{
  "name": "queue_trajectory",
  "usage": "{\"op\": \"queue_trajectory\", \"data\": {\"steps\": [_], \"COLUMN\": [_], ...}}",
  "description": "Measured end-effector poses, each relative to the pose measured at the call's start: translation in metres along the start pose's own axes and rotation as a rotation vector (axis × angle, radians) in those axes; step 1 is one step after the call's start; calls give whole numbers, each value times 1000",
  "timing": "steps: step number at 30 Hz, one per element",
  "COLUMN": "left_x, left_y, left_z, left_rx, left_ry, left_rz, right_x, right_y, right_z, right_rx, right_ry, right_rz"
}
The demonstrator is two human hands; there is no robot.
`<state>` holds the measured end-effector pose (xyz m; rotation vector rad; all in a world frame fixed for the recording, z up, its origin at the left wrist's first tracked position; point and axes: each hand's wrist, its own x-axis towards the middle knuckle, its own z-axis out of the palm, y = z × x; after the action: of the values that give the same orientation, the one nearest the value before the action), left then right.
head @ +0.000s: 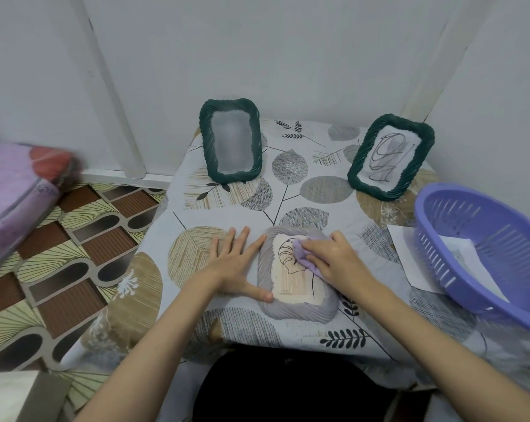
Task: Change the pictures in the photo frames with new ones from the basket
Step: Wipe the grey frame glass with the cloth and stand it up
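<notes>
Flanking basket (440, 208), two green frames (231, 141)

Home room; patterned tablecloth (303, 190); tiled floor (84, 239)

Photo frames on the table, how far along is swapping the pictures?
Looks done: the right green frame stands upright showing a line drawing. In hand: the grey frame lies flat with a picture in it; the left hand steadies its edge while the right hand presses a purple cloth on the front. Left: the left green frame looks blank, and paper remains in the basket.
</notes>
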<state>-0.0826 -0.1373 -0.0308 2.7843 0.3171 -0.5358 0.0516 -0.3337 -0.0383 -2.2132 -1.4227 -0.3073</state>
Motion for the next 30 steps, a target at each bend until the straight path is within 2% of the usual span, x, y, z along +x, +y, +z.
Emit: {"op": "queue_trajectory", "data": {"steps": [4,9,15,18,25,30], "left_x": [0,0,1,1,-1,-1], "left_y": [-1,0,-1,-1,-1,-1], "left_z": [-4,-1,0,-1,-1,-2], "left_rx": [-7,5,10,11,-12,-26], "left_ry": [-61,-27,-19,-23,-17,-33], "left_rz": [16,12,2,-2,0,3], "right_x": [28,24,-25,-40,-65,-61], "right_y": [-15,-44,-64,-63,-32,-16], "right_z": [11,22,4,-11,-35,-26], "right_rx": [106,223,294,233,149,40], "right_ry": [-1,-66,-130,-158,-191,-108], "right_rz": [116,213,46,-59,-80,-95]}}
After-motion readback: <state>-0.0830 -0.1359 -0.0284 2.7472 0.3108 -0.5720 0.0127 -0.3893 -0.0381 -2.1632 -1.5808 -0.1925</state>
